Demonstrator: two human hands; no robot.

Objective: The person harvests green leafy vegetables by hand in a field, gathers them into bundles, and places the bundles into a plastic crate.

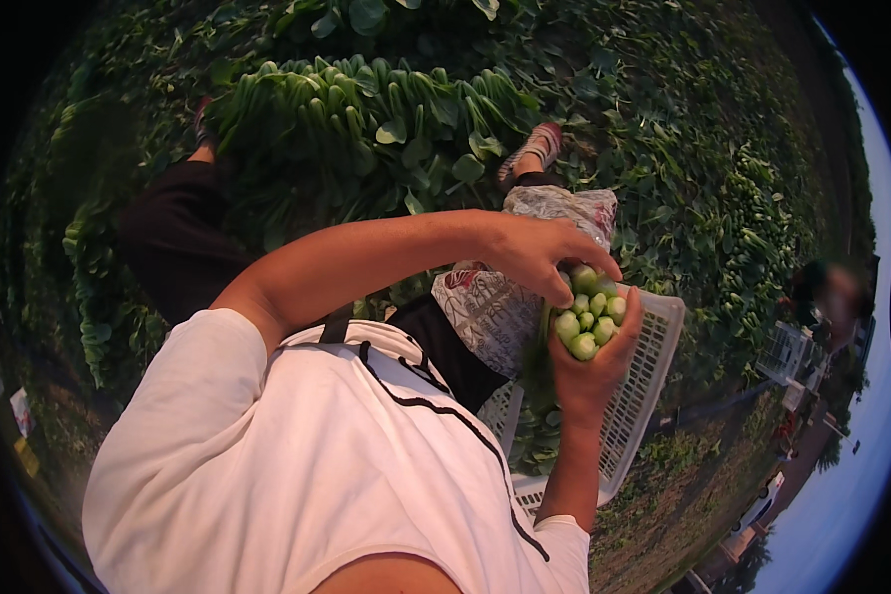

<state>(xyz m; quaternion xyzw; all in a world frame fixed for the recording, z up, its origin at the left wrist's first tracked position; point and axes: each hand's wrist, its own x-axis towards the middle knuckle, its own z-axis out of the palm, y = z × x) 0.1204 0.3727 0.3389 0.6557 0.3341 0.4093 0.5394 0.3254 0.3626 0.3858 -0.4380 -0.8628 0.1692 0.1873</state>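
Note:
Between my hands is a bunch of bok choy (585, 318), its pale green cut stem ends facing up toward me. My left hand (546, 256) reaches across from the left and grips the bunch's far side, thumb and fingers spread around the stems. From below, my right hand (598, 360) wraps around the near side. Under the bunch stands a white slatted plastic crate (657, 353), with green leaves (538, 438) visible inside. The leafy end of the bunch is mostly hidden behind my right hand. A patterned covering (490, 315) lies over my right leg, beside the crate.
A row of bok choy (356, 100) lies on the leafy ground between my feet. More greens (89, 297) line the left side. At the far right, a blurred person (835, 297) is near another crate (783, 353). A white vehicle (761, 501) stands farther off.

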